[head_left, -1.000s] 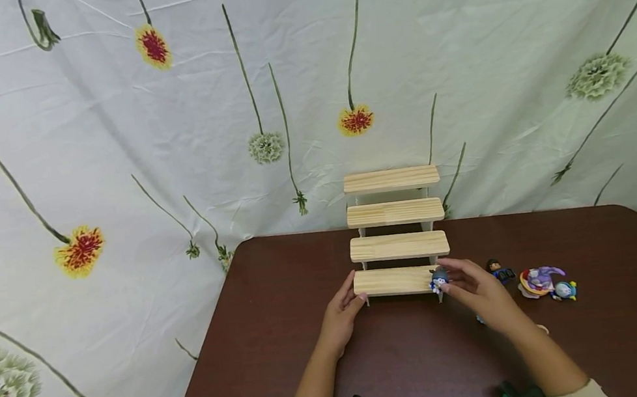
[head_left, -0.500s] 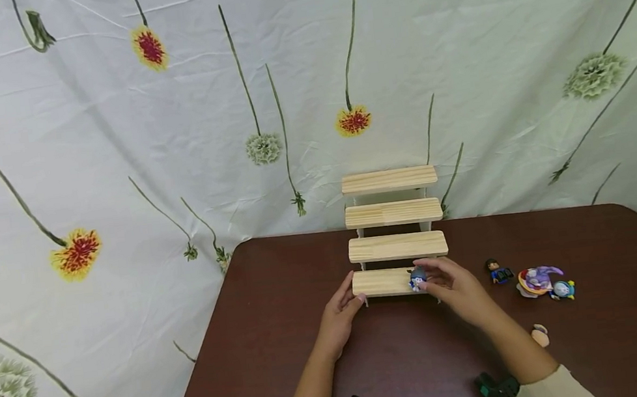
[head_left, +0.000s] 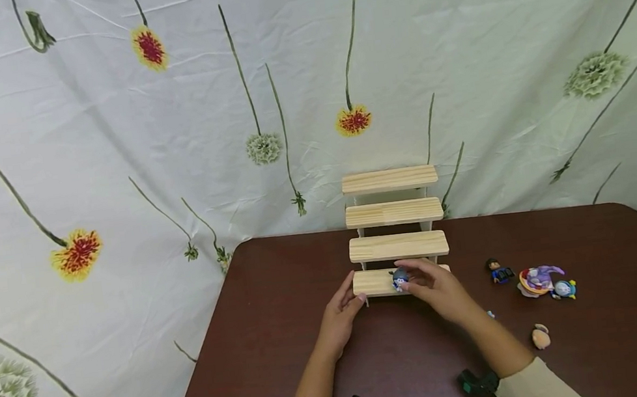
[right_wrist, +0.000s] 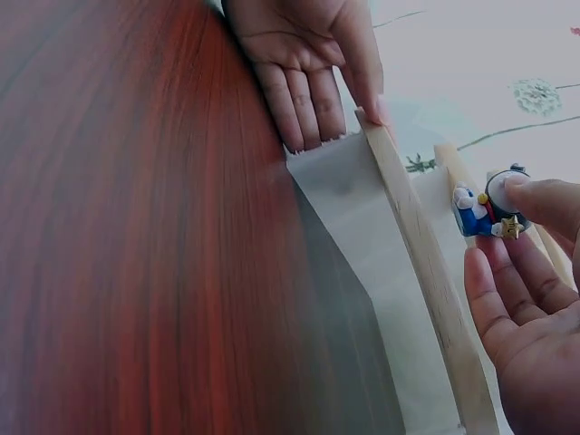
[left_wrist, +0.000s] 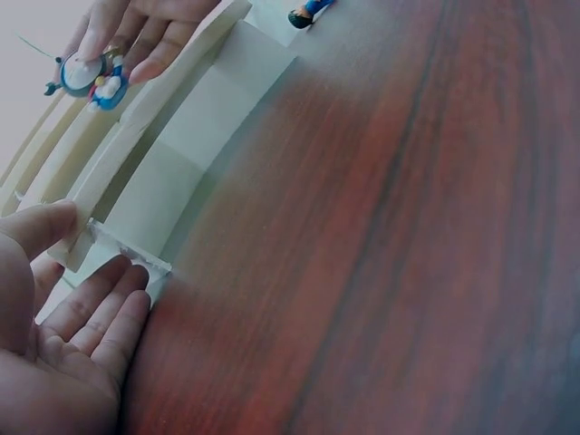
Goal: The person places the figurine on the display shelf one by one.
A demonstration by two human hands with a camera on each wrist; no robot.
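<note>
A small blue-and-white figurine [head_left: 399, 279] with a grey-blue top is pinched between the thumb and fingers of my right hand [head_left: 432, 290], over the lowest step of a four-tier wooden display stand [head_left: 397, 247]. In the right wrist view, the figurine [right_wrist: 489, 204] shows a yellow star on its front. Whether its base touches the step cannot be told. My left hand [head_left: 338, 317] grips the left end of that lowest step. Its thumb lies at the board's edge in the left wrist view, with the other fingers [left_wrist: 122, 340] below, beside the pale side support.
On the brown table [head_left: 624, 347], right of the stand, lie a dark-haired figurine [head_left: 499, 271], a purple figure [head_left: 540, 279], a blue-and-yellow figurine [head_left: 565, 289] and a beige piece [head_left: 540, 335]. A flower-print cloth [head_left: 295, 96] hangs behind the table.
My right hand has carried the figurine leftward along the lowest step, from its right end to near its middle. The beige piece has come into view. My left hand stays put.
</note>
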